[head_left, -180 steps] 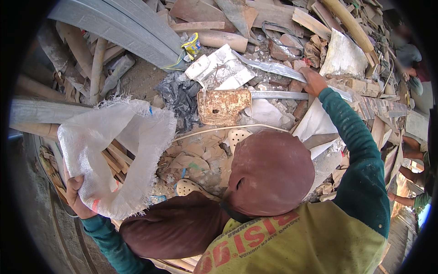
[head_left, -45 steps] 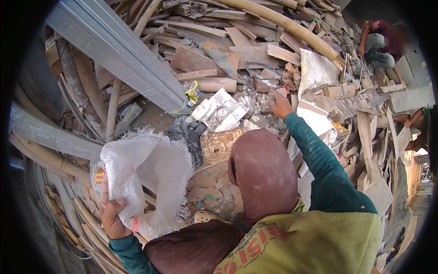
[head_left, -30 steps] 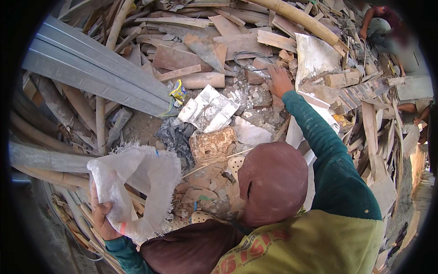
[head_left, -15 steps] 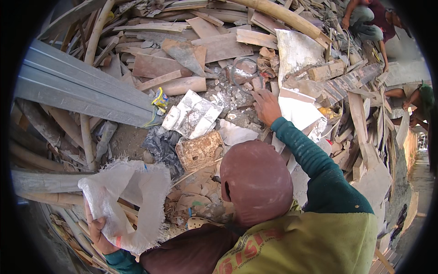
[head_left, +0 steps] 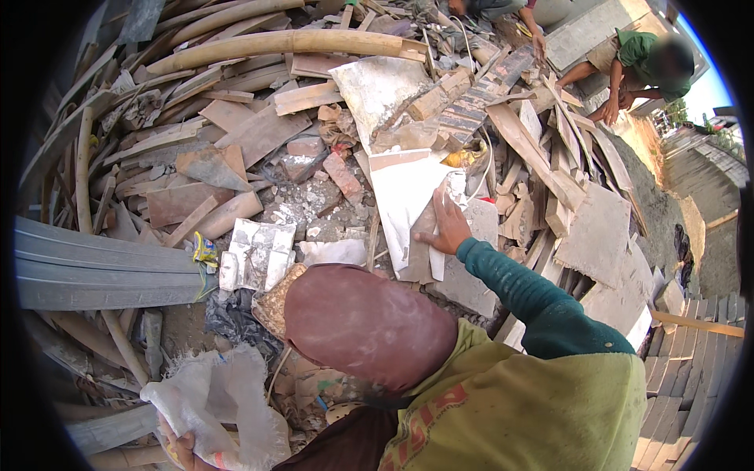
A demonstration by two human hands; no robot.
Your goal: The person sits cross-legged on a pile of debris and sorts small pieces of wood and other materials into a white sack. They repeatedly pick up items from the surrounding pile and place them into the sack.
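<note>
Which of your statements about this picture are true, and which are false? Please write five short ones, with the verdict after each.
1. The left hand holds a white woven sack. True.
2. The right hand is inside the sack. False: it is at the white sheet, away from the sack.
3. The right sleeve is green. True.
4. The yellow packet lies on the white sheet. False: it lies by the end of the grey metal bars.
5. No other person is in view. False: a person in green is at the upper right.
</note>
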